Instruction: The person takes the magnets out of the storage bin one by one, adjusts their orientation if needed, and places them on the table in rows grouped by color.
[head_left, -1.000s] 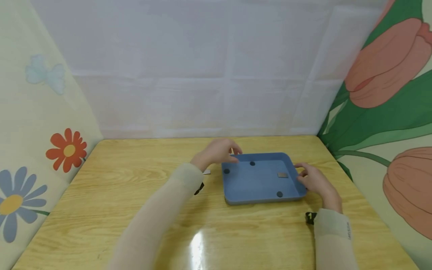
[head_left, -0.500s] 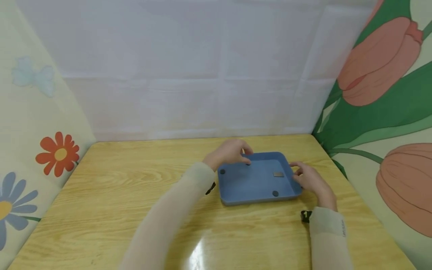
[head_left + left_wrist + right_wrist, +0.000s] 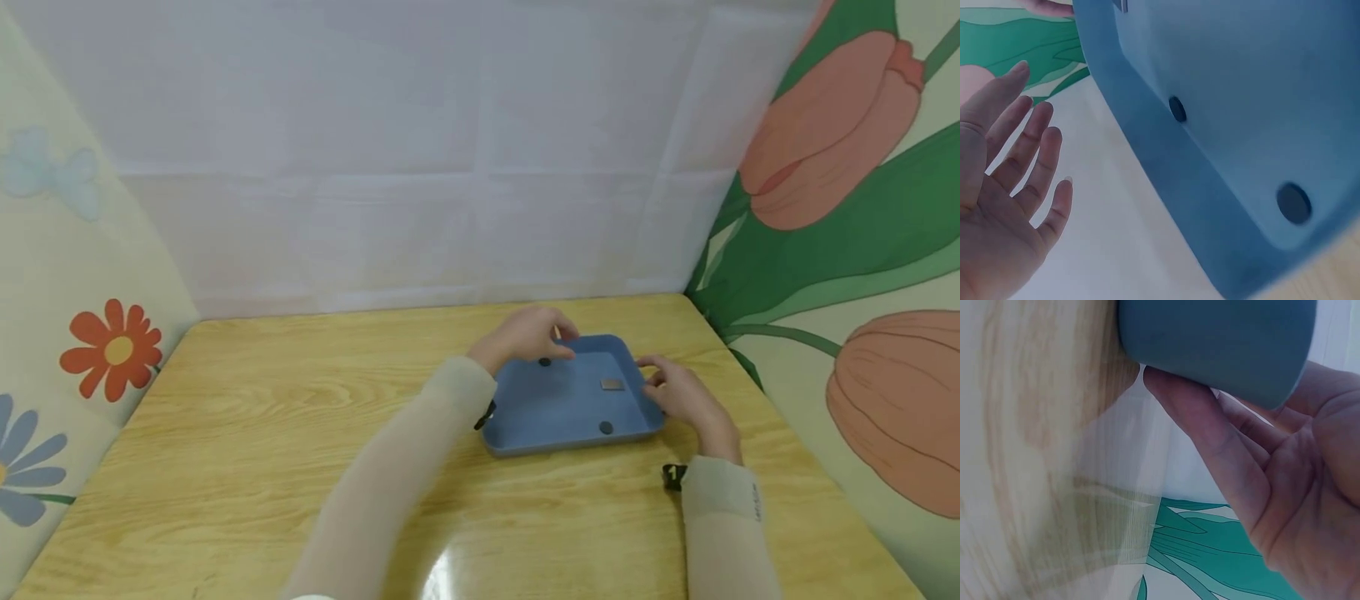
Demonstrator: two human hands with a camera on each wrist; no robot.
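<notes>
The tray (image 3: 558, 412) sits right of the frame's centre, its right edge gripped by the right hand (image 3: 684, 398). The left hand (image 3: 527, 335), empty and loosely spread, hovers above; steady gripping should prevent sliding.

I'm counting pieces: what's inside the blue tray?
The blue tray holds a grey rectangular piece and three dark discs. The left sleeve covers one disc in the head view; the left wrist view shows it. Whatever lies beneath the pieces is hidden.
</notes>
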